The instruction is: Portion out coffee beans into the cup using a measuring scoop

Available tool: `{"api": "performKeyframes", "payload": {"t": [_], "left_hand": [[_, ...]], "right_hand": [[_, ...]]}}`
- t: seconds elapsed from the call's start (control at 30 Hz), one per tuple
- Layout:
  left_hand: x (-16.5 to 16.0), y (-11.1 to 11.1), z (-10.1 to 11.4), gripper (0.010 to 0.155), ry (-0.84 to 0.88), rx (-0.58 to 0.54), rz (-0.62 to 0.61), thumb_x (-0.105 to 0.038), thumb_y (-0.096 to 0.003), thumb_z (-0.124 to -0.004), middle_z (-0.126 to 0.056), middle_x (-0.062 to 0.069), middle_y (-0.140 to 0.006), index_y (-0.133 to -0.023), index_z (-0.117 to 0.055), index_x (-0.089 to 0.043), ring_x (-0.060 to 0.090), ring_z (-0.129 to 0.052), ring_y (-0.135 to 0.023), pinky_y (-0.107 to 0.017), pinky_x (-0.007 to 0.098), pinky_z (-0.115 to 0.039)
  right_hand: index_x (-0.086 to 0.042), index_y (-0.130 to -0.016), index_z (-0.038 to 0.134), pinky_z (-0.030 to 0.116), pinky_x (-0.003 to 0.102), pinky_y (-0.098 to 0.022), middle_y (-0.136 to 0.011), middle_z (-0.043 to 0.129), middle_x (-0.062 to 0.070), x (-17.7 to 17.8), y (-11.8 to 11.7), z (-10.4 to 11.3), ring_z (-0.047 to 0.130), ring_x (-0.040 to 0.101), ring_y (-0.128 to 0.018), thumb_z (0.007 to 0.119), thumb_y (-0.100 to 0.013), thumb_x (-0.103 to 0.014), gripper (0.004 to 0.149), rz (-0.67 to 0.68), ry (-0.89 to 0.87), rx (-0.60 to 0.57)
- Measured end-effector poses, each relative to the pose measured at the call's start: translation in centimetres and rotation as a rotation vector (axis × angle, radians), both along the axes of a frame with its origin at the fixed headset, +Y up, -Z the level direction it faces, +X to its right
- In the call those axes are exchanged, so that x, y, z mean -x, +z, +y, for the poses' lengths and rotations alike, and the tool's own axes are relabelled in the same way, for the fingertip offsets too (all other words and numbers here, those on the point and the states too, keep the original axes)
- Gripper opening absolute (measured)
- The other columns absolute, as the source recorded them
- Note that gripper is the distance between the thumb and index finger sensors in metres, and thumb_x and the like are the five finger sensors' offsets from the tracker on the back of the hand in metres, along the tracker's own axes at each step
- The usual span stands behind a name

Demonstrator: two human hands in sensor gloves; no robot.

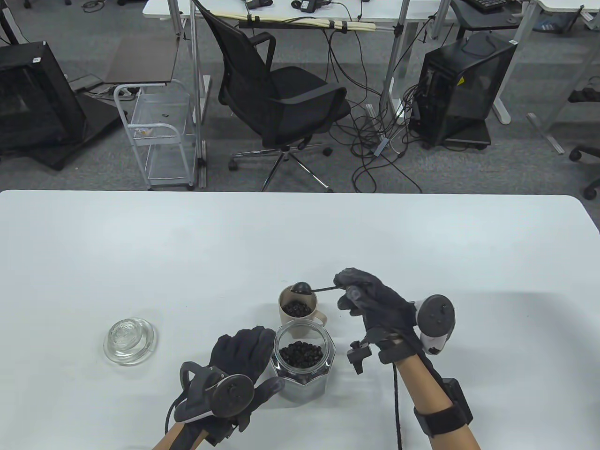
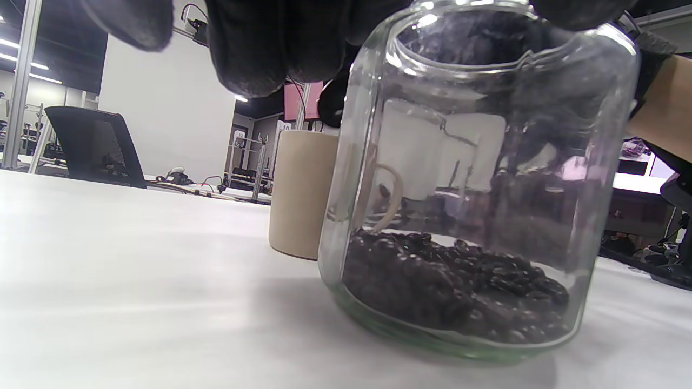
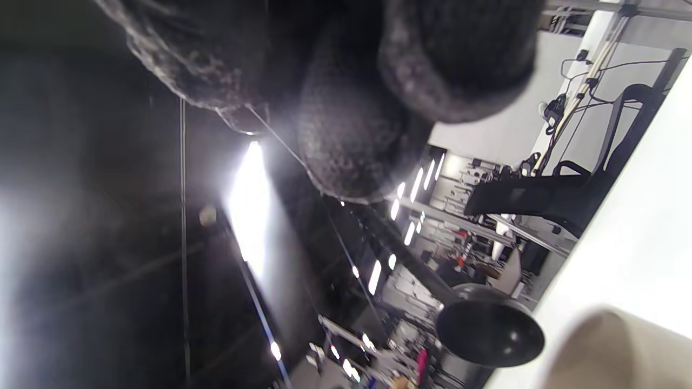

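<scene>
A beige cup (image 1: 300, 314) with dark beans inside stands near the table's middle front; its side also shows in the left wrist view, cup (image 2: 300, 194), and a blurred part of the cup (image 3: 611, 351) in the right wrist view. My right hand (image 1: 363, 295) pinches the handle of a black measuring scoop (image 1: 301, 287), whose bowl is tipped over the cup's far rim; the scoop bowl (image 3: 489, 330) shows its rounded back. Just in front of the cup stands an open glass jar (image 1: 302, 368) holding coffee beans (image 2: 454, 286). My left hand (image 1: 243, 356) grips the jar's left side.
The jar's glass lid (image 1: 130, 340) lies on the table to the left. The white table (image 1: 187, 253) stretches wide behind the cup. Beyond its far edge are an office chair (image 1: 276, 93), a wire cart (image 1: 157, 136) and a computer case (image 1: 461, 86).
</scene>
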State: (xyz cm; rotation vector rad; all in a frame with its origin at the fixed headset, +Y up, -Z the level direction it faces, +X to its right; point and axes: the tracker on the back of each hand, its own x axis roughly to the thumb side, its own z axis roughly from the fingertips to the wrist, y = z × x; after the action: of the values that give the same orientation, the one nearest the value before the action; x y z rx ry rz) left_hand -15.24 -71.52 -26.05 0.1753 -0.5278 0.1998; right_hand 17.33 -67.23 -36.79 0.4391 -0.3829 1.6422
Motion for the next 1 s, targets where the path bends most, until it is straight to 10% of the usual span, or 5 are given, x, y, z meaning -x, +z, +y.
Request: {"api": "performKeyframes", "payload": {"t": [0.17,0.3,0.47,1.0], "left_hand": [[0.0,0.0,0.0,0.087,0.001,0.002,0.000,-0.073,-0.0510,-0.048,-0.048,0.011,-0.124,-0.117,-0.031,-0.019,0.039,-0.064,-0.110,-0.075,0.069,-0.054],[0.0,0.0,0.0,0.087,0.002,0.003,0.000,-0.074,-0.0510,-0.048,-0.048,0.011,-0.124,-0.117,-0.031,-0.019,0.039,-0.064,-0.110,-0.075,0.070,-0.054],[0.0,0.0,0.0,0.087,0.002,0.003,0.001,-0.074,-0.0510,-0.048,-0.047,0.011,-0.124,-0.117,-0.031,-0.019,0.039,-0.064,-0.110,-0.075,0.070,-0.053],[0.1,-0.1,0.0,0.088,0.015,0.019,-0.003,-0.074,-0.0507,-0.048,-0.047,0.011,-0.124,-0.117,-0.030,-0.019,0.039,-0.063,-0.111,-0.076,0.070,-0.053]], "right_hand": [[-0.026,-0.092,0.081,0.086,0.027,-0.022,-0.076,0.102,0.011,-3.9,-0.2,2.0,0.102,0.015,-0.033,0.077,-0.051,-0.039,0.043,-0.106,-0.038,-0.005],[-0.015,-0.091,0.083,0.085,0.026,-0.016,-0.066,0.104,0.013,-6.1,-1.4,2.2,0.101,0.013,-0.024,0.077,-0.051,-0.036,0.046,-0.171,0.194,0.211],[-0.008,-0.090,0.085,0.085,0.024,-0.012,-0.058,0.108,0.012,-6.8,-3.6,-0.1,0.102,0.011,-0.019,0.081,-0.050,-0.037,0.049,-0.230,0.597,0.469],[-0.002,-0.092,0.082,0.086,0.028,-0.015,-0.059,0.108,0.015,-4.4,-9.7,-6.5,0.102,0.014,-0.023,0.084,-0.049,-0.032,0.052,-0.244,0.854,0.768]]}}
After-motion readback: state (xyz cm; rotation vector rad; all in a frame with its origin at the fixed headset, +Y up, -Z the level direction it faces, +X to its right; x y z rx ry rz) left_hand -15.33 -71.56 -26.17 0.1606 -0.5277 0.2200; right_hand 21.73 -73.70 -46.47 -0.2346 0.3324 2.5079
